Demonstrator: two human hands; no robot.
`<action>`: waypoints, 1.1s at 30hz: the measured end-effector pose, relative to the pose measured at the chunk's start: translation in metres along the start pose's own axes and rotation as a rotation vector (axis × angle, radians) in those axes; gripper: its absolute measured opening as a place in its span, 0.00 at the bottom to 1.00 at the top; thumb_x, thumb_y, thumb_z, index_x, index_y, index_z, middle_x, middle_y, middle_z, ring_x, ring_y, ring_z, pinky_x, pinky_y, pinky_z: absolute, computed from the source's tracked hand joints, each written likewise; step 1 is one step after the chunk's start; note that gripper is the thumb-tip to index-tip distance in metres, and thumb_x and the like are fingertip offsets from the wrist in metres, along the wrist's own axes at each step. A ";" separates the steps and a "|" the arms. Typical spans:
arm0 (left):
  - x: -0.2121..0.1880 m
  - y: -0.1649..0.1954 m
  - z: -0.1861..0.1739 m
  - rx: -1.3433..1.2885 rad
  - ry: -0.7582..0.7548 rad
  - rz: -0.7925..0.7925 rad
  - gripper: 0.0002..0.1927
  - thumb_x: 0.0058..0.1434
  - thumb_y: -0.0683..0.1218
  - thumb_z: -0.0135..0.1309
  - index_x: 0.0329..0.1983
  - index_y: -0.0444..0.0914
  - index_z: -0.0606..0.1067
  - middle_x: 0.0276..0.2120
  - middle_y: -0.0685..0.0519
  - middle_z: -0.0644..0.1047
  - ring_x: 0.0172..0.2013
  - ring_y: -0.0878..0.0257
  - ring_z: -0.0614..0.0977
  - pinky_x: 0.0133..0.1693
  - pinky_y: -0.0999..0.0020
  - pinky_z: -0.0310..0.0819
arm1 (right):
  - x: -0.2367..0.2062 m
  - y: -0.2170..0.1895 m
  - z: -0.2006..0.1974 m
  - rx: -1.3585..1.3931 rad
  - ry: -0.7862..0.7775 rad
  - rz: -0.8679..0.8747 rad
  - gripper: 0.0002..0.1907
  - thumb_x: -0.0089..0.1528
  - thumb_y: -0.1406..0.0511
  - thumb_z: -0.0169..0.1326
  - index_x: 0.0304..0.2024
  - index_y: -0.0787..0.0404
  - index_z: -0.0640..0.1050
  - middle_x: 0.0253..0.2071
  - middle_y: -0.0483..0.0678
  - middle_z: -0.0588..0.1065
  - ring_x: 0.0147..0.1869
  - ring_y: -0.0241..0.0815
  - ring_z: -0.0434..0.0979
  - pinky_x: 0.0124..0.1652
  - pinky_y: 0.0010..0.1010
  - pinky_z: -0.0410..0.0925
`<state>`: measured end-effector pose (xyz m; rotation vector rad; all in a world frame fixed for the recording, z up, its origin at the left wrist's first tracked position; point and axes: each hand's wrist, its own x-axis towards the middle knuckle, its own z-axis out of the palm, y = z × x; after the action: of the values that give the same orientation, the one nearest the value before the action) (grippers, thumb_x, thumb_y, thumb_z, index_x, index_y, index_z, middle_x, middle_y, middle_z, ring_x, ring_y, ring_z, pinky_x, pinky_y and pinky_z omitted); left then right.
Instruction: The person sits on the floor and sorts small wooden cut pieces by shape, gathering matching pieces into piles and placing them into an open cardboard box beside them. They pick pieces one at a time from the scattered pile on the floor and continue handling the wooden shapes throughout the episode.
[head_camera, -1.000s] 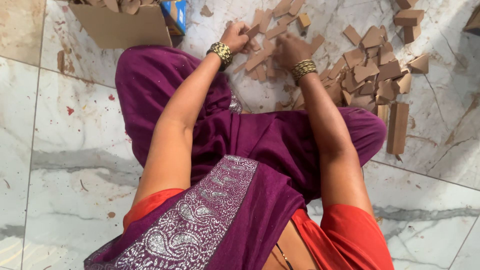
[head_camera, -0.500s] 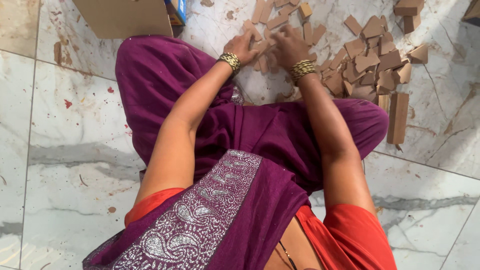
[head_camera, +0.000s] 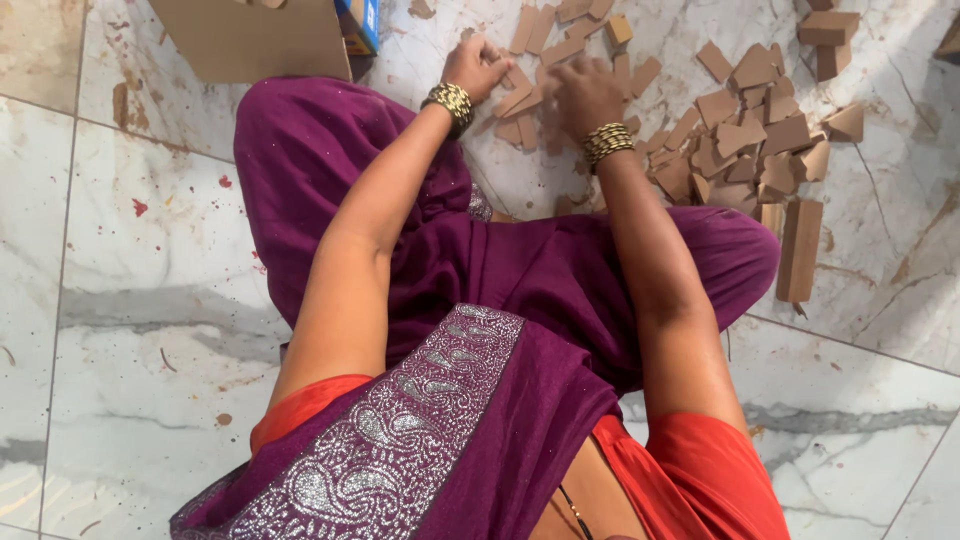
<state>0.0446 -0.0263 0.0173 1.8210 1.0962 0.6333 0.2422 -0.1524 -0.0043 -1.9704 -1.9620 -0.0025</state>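
Sitting on the marble floor (head_camera: 150, 330), the person is gathering brown cardboard pieces (head_camera: 740, 140); left hand (head_camera: 478, 64) curled on one, right hand (head_camera: 588, 95) pressing flat, best sliding them together evenly.

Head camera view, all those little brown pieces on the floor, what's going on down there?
A person sits on a marble floor in purple cloth, both hands among flat brown cardboard pieces. The left hand is curled around a few pieces; the right hand rests on pieces beside it. More pieces lie scattered to the right, and a cardboard box sits at the upper left.
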 end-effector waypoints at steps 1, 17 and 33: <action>0.003 0.001 -0.003 -0.079 0.029 -0.043 0.18 0.54 0.53 0.69 0.29 0.36 0.75 0.29 0.52 0.84 0.27 0.64 0.84 0.32 0.67 0.79 | 0.003 -0.006 0.006 -0.031 0.048 -0.092 0.14 0.56 0.65 0.57 0.45 0.49 0.82 0.44 0.47 0.77 0.50 0.53 0.77 0.48 0.43 0.70; 0.003 -0.015 -0.007 -0.624 0.089 -0.465 0.14 0.64 0.53 0.54 0.33 0.37 0.72 0.22 0.50 0.81 0.19 0.62 0.81 0.21 0.65 0.79 | 0.016 -0.015 0.013 0.213 -0.069 0.312 0.16 0.54 0.61 0.66 0.44 0.54 0.79 0.33 0.53 0.79 0.38 0.54 0.78 0.37 0.46 0.71; -0.026 0.005 0.001 0.456 -0.131 -0.045 0.31 0.56 0.51 0.63 0.61 0.48 0.65 0.36 0.41 0.81 0.38 0.42 0.83 0.39 0.49 0.77 | 0.013 -0.035 -0.003 0.333 -0.329 0.260 0.25 0.55 0.56 0.68 0.52 0.56 0.78 0.32 0.52 0.79 0.35 0.48 0.80 0.36 0.41 0.73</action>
<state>0.0353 -0.0510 0.0216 2.1797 1.2607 0.2410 0.2096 -0.1418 0.0108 -2.0746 -1.7257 0.7076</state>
